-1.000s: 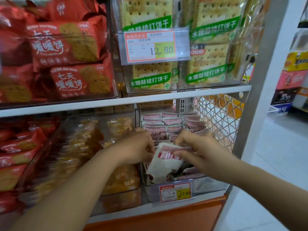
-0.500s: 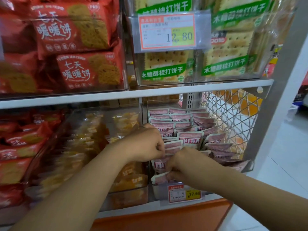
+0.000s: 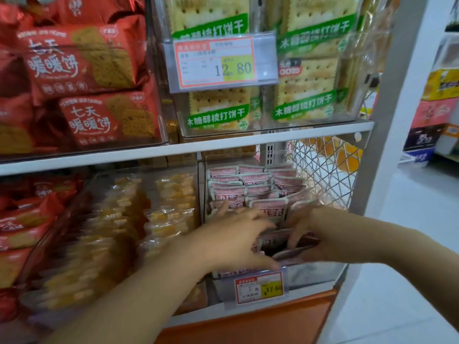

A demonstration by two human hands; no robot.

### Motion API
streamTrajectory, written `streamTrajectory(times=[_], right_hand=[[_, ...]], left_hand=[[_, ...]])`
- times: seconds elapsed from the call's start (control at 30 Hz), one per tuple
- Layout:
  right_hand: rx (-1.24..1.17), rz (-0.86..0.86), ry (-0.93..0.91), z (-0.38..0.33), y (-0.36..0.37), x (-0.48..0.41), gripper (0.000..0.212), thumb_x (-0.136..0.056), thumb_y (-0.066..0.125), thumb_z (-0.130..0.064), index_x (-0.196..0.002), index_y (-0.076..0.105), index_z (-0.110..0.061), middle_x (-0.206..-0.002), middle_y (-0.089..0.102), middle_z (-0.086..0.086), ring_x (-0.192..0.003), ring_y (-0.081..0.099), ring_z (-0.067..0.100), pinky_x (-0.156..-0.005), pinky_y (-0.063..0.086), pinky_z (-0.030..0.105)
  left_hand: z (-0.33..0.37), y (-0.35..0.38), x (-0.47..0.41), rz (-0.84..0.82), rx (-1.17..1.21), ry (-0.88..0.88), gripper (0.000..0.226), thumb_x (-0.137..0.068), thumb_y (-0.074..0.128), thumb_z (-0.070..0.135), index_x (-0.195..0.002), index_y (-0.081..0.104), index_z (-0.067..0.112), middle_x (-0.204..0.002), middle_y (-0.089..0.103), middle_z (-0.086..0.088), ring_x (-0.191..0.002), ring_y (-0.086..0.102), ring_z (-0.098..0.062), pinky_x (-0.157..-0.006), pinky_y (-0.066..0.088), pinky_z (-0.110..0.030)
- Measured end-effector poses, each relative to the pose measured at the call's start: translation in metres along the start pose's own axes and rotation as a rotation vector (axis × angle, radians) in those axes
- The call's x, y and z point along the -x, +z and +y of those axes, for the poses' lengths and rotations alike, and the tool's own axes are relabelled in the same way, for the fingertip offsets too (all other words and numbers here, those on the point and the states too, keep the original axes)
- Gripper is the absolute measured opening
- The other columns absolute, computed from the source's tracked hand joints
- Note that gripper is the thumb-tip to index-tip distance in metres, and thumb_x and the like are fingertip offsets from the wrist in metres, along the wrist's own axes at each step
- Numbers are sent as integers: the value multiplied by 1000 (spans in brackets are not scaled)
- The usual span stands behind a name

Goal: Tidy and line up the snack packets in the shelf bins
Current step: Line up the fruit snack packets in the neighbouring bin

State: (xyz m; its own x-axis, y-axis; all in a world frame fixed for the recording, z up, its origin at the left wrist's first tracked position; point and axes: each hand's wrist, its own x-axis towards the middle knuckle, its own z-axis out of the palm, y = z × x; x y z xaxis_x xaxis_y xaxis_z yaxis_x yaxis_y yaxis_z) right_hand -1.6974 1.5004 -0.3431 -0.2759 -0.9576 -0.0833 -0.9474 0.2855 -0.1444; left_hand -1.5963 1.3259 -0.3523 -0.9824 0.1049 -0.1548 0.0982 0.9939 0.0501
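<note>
While both forearms are stretched in from the bottom of the view, the left hand [image 3: 233, 240] is laid with its fingers spread and straight against the front pink snack packets [image 3: 248, 180], its thumb reaching low along the front wall of the clear bin [image 3: 315, 271]; nothing is seen to be pinched by it. Just beside it, the right hand [image 3: 323, 232] is set with its fingers curled down over the frontmost packets, which are grasped and tilted forward, though the exact grip is blurred. A price label [image 3: 259, 288] marked 17.60 is clipped to the bin front below the hands. Behind the hands, the remaining packets are stood upright in rows toward the back of the bin, which is placed at the right end of the lower shelf. Yellow snack packets [image 3: 171, 209] are held in the neighbouring bin to the left, and a wire mesh panel [image 3: 325, 170] is fixed to the right. On the upper shelf [image 3: 248, 140], cracker packs [image 3: 305, 95] and red biscuit packs [image 3: 82, 63] are stacked.
</note>
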Motion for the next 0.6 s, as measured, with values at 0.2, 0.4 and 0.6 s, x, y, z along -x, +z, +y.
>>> streamTrajectory(times=[0.2,0.4,0.6], right_hand=[[115,270,91,8,15,-14,11,-87,58,-32,-95,66,-33,-98,63,-18,-92,56,6,-93,39,25],[55,238,193,18,14,-18,6,-80,60,-20,-81,61,-25,-87,60,-11,-83,56,13,-79,46,29],[166,234,203,3,12,-19,27,-76,64,-55,-89,60,-31,-100,53,-13,-97,47,12,-94,33,32]], left_hand=[[-17,4,-10,27,-109,-31,60,-85,55,58,-137,42,31,-136,43,8,-131,33,-16,-113,20,-45],[-18,3,-9,1,-184,-58,64,-83,64,46,-140,39,28,-138,40,8,-135,28,-16,-117,10,-44],[-19,1,-6,104,-128,-57,44,-77,70,47,-110,45,30,-110,43,11,-113,42,-13,-98,27,-31]])
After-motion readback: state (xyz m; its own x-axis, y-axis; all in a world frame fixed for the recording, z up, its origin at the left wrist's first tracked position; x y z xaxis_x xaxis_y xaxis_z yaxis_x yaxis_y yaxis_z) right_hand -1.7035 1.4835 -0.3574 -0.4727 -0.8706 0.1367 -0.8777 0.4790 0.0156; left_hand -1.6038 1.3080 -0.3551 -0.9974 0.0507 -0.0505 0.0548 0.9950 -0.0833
